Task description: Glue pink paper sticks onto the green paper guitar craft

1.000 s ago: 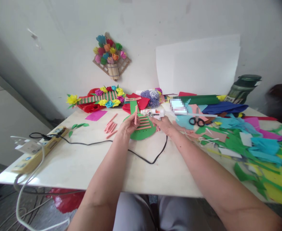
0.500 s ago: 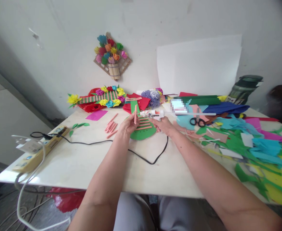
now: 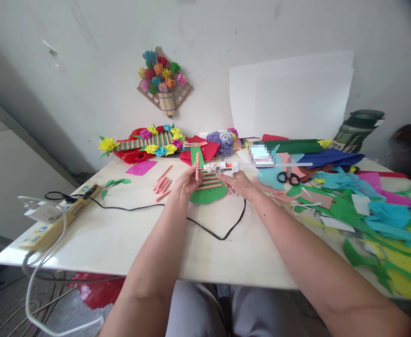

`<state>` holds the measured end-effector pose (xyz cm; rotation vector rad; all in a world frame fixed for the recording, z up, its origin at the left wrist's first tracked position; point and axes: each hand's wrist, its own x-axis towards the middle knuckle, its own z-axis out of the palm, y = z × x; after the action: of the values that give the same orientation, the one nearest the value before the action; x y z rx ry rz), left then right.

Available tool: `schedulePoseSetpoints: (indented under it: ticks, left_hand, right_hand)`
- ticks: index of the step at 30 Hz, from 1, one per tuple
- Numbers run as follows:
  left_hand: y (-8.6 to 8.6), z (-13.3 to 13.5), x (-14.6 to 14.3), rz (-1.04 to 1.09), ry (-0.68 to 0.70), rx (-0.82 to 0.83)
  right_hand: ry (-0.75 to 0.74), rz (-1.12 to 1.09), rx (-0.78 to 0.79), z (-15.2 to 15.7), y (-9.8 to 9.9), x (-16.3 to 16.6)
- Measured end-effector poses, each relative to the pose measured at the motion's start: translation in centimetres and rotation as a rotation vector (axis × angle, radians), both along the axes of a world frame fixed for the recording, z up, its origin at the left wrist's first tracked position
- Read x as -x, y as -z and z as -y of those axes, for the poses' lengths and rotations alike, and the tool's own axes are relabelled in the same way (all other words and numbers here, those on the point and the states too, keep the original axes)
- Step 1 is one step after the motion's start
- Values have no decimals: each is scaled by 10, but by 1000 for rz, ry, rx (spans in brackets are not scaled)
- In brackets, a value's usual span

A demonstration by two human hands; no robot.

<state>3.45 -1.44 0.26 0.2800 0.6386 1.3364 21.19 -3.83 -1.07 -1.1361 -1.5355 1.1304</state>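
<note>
My left hand [image 3: 186, 182] pinches a pink paper stick [image 3: 197, 166] and holds it upright over a green paper shape [image 3: 207, 194] on the white table [image 3: 121, 238]. Several pink sticks [image 3: 210, 180] lie in rows on that green shape. My right hand [image 3: 238, 183] grips a white glue gun [image 3: 222, 167], and its nozzle points left, right at the held stick. A black cord [image 3: 222, 234] runs from the gun across the table.
Loose pink sticks [image 3: 161, 184] lie left of the green shape. A power strip [image 3: 56, 215] sits at the left edge. Black scissors [image 3: 287, 177] and heaps of coloured paper scraps [image 3: 366, 206] cover the right side. Paper flower crafts [image 3: 149, 140] stand at the back; one [image 3: 161, 82] hangs on the wall.
The glue gun's nozzle has crept left, closer to the pink stick. My left hand has barely moved.
</note>
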Motion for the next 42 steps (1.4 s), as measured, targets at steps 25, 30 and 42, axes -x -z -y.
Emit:
schedulePoseSetpoints:
  ticks: [25,30,42]
  left_hand:
    - [-2,-1,2,-62,-14,-13]
    - [1,-3,3,-70,0,-45]
    - [-2,0,1,-94,4,-20]
  right_hand:
    - [-156,44,-36,2,0,-5]
    - [-164,36,-40,3,-1,-5]
    - [-121,25,-18,2,0,-5]
